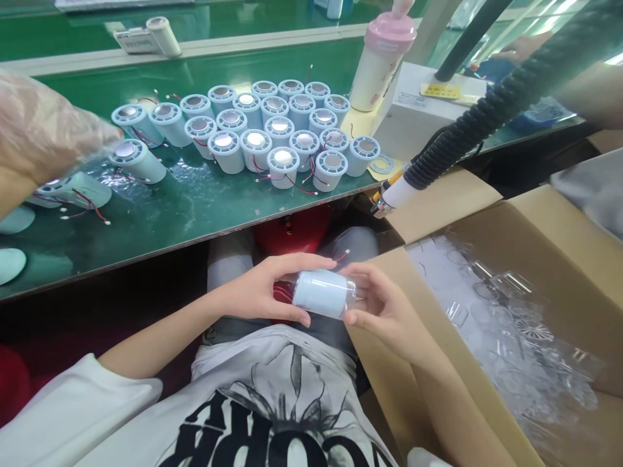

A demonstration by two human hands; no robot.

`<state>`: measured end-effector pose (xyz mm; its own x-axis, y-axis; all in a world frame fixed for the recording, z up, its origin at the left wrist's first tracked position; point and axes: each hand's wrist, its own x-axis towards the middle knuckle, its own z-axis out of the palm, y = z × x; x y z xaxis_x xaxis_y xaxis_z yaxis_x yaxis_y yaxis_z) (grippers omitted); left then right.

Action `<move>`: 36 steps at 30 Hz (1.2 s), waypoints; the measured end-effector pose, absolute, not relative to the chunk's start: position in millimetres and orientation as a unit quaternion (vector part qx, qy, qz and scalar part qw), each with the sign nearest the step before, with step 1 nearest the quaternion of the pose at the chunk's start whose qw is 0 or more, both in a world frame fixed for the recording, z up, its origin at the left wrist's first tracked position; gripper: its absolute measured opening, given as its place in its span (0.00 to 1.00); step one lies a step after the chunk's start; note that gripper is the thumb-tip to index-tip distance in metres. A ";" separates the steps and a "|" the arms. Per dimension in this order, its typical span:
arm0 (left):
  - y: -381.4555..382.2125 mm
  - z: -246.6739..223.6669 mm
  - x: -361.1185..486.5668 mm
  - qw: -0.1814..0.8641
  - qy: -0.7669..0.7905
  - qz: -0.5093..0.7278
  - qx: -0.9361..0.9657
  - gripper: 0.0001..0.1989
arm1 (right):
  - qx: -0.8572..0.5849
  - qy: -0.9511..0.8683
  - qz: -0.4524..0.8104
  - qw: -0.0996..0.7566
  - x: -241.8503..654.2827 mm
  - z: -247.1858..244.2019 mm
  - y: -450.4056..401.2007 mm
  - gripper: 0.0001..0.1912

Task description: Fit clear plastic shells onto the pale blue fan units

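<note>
Over my lap, a light-blue cylinder lies on its side between both hands, a clear plastic casing around it that extends past its right end. My left hand grips the left end, thumb on the near side and fingers along the far side. At the right end, my right hand holds the clear casing between thumb and fingers. A thin red wire with a white plug sticks up behind the cylinder.
Several similar light-blue cylinders with wires stand on the green bench. A cardboard box of clear plastic parts is at right, below a black ribbed hose. A pink-lidded bottle stands behind. Another person's arm shows right.
</note>
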<state>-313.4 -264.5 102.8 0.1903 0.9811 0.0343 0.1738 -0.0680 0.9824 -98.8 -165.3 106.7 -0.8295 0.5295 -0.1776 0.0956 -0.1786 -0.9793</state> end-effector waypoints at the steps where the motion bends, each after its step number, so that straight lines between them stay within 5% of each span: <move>1: -264.6 102.3 -313.9 0.478 0.476 0.420 0.607 0.38 | -0.255 -0.615 0.732 0.146 -99.1 106.9 -165.3 0.24; 13: -264.8 99.5 -318.3 0.438 0.450 0.424 0.653 0.41 | -0.305 -0.488 0.814 0.079 -108.6 103.2 -169.7 0.23; 36: -263.2 95.7 -316.8 0.425 0.420 0.437 0.672 0.39 | -0.331 -0.315 0.882 -0.114 -119.7 98.3 -168.4 0.39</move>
